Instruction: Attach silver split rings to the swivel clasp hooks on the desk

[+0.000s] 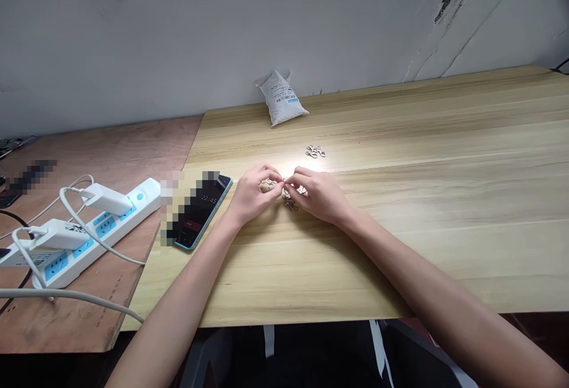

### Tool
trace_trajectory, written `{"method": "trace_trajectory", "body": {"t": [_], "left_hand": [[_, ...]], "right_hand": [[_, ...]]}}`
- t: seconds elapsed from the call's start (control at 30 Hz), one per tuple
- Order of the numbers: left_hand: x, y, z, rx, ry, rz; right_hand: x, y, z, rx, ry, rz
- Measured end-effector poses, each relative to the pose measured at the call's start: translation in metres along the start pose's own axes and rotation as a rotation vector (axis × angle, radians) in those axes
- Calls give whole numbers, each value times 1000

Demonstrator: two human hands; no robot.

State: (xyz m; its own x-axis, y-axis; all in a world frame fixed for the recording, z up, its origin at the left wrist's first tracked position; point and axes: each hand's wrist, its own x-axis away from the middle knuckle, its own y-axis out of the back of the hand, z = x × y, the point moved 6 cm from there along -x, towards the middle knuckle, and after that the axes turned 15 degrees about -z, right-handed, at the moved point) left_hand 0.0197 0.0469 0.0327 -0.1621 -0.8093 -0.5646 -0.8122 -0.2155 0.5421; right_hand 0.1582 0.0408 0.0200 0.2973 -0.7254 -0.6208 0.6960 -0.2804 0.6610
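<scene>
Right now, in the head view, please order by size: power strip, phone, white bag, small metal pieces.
1. Power strip: largest.
2. Phone and white bag: unsure, the phone is nearer the camera.
3. Small metal pieces: smallest.

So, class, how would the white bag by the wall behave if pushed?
The bag looks floppy, given its creases. It would probably tip, since it leans on the wall. Its weight is unclear; contents are hidden.
</scene>
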Motion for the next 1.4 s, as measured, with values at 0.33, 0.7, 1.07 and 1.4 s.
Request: {"method": "trace_trajectory", "body": {"t": [0.33,0.7,1.07,1.4], "left_hand": [[-1,2,-5,10,-48,-21],[-1,4,-10,3,-82,-2],[-2,7,-7,-47,-70,-44],[-1,4,-4,-128,-89,-24]], "right_hand": [[1,-1,-6,-182,-98,22],[2,-8,-9,-421,-160,63],[-2,-2,-20,-557,-315,-25],[-2,2,-13,-513,-243,-42]]}}
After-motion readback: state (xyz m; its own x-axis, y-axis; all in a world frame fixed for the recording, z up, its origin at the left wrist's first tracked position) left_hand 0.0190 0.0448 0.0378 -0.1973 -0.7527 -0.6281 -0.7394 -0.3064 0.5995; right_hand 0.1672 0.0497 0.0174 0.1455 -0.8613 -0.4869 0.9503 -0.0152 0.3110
